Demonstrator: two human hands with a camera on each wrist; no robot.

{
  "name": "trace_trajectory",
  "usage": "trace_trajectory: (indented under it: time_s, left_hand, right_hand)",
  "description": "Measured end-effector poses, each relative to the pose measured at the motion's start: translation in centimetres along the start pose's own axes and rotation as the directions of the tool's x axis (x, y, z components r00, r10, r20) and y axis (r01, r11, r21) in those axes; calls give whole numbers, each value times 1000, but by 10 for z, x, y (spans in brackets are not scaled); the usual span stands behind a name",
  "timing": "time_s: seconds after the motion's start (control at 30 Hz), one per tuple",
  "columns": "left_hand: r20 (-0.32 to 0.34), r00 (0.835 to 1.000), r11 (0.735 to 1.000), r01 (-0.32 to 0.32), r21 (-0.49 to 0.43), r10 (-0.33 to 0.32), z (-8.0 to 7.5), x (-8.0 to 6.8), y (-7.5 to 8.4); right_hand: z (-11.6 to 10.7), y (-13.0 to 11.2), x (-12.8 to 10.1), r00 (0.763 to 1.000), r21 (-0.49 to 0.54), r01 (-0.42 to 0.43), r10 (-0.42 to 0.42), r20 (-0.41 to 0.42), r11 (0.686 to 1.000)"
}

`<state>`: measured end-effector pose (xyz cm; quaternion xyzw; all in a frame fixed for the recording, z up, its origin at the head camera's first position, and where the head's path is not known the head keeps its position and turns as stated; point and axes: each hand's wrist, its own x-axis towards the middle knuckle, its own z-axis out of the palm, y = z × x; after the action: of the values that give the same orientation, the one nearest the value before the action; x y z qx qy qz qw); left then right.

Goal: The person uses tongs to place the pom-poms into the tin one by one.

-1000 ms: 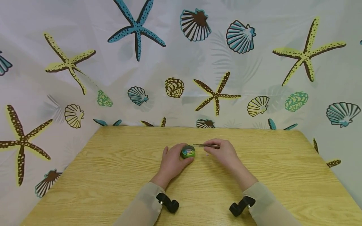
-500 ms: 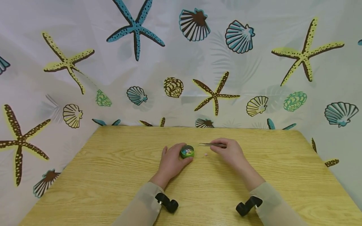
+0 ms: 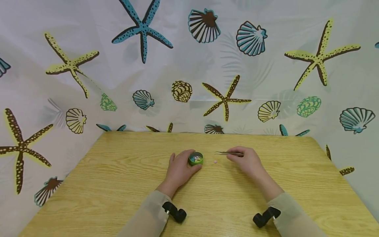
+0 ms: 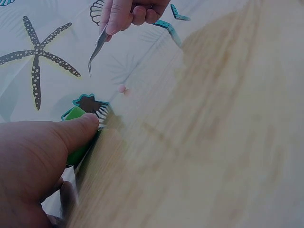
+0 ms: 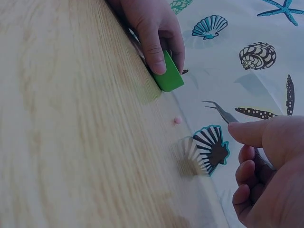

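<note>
My left hand [image 3: 180,168] grips a small round green container [image 3: 196,164] on the table, thumb on the near side. Several small coloured beads [image 3: 196,159] lie inside it. To the right, my right hand [image 3: 246,162] pinches a pair of metal tweezers [image 3: 226,153], whose bent tips point left toward the container. In the right wrist view the tweezers [image 5: 221,112] have their tips apart with nothing between them. One pink bead [image 3: 215,162] rests on the tabletop between the container and the right hand; the tweezer tips hover above and behind it.
The wood-grain table [image 3: 142,158] extends around both hands. A white cloth [image 3: 177,65] printed with starfish and shells stands behind the table and along its sides. Black camera mounts [image 3: 175,212] sit on both sleeved wrists.
The right hand with the tweezers has moved right, from the container's rim to past the pink bead, which shows more fully now. The left hand and container stay in place.
</note>
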<state>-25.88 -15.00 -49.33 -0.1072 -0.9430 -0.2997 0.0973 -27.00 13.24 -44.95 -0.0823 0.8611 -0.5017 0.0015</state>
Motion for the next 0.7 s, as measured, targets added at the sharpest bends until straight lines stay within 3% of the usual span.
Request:
trace_trajectory:
  time_s: [0.7]
  left_hand:
    - [5, 1000, 1000, 3, -3, -3, -1, 0, 2]
  right_hand:
    - [3, 16, -1, 998, 1, -38, 38, 41, 999]
